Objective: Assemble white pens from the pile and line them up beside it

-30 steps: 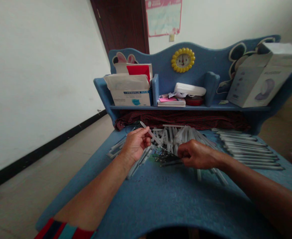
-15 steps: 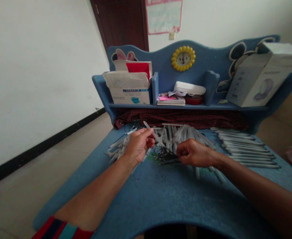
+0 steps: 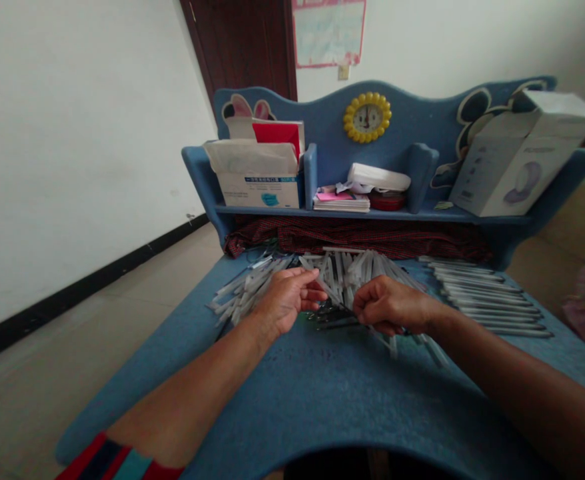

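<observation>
My left hand [image 3: 286,300] is closed around a thin white plastic tube [image 3: 322,283], low over a heap of the same white tubes [image 3: 352,270] in the middle of the blue desk [image 3: 322,400]. My right hand [image 3: 387,307] is closed in a pinch on a thin dark metal piece whose tip meets the tube's end. Small dark metal parts [image 3: 330,317] lie between the two hands. More tubes [image 3: 242,293] lie spread to the left of my left hand.
A neat row of finished grey-white pens [image 3: 487,293] lies at the right. The desk's shelf holds a mask box [image 3: 257,180], notebooks [image 3: 342,200], a white carton [image 3: 517,160] and a yellow clock [image 3: 367,119]. A dark red cloth [image 3: 362,237] lies under the shelf.
My left hand has lowered the tube from a raised tilt down toward the heap and closer to my right hand. The camera view has shifted slightly.
</observation>
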`<state>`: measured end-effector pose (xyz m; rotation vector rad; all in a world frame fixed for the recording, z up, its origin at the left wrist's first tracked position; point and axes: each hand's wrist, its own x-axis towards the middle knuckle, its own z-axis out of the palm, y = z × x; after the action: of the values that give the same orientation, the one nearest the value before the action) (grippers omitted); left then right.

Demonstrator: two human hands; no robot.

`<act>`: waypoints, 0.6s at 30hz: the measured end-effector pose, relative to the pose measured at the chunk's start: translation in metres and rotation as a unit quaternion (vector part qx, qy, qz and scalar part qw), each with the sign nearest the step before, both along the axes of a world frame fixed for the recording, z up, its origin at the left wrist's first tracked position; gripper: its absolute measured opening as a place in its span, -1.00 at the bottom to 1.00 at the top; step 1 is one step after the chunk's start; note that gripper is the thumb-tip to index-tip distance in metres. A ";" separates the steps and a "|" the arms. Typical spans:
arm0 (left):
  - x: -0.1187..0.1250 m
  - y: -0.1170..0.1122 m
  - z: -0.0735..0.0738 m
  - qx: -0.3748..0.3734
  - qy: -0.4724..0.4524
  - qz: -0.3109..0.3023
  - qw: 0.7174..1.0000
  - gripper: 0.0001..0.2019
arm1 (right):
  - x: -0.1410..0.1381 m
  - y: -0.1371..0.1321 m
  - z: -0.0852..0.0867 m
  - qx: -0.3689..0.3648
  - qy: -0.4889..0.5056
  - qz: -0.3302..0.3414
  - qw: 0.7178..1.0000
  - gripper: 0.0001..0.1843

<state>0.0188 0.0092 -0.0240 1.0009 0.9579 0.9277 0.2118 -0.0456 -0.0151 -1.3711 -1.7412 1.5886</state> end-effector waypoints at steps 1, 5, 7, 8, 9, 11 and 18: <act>0.002 -0.003 0.000 -0.007 0.003 -0.011 1.000 -0.88 | -0.001 0.000 0.000 -0.008 0.006 -0.008 1.000 -0.97; 0.008 -0.011 -0.001 -0.043 0.001 -0.038 0.998 -0.85 | -0.005 -0.002 0.001 -0.038 0.041 -0.045 0.997 -0.92; 0.009 -0.013 0.000 -0.068 -0.013 -0.040 0.997 -0.83 | -0.008 -0.003 0.003 -0.039 0.055 -0.066 0.996 -0.88; 0.010 -0.013 0.001 -0.082 -0.024 -0.035 0.996 -0.82 | -0.008 -0.003 0.004 -0.029 0.062 -0.078 0.995 -0.84; 0.010 -0.012 0.002 -0.094 -0.037 -0.028 0.994 -0.81 | -0.008 -0.004 0.005 -0.012 0.070 -0.092 0.993 -0.79; 0.008 -0.009 0.006 -0.114 -0.072 -0.007 0.991 -0.79 | -0.006 -0.006 0.010 0.040 0.098 -0.113 0.988 -0.69; 0.002 -0.003 0.019 -0.126 -0.143 0.021 0.982 -0.78 | 0.006 -0.012 0.024 0.131 0.154 -0.059 0.978 -0.59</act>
<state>0.0208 0.0062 -0.0054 0.6161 0.8315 0.9307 0.2182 -0.0580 0.0086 -1.0211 -1.5830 1.3670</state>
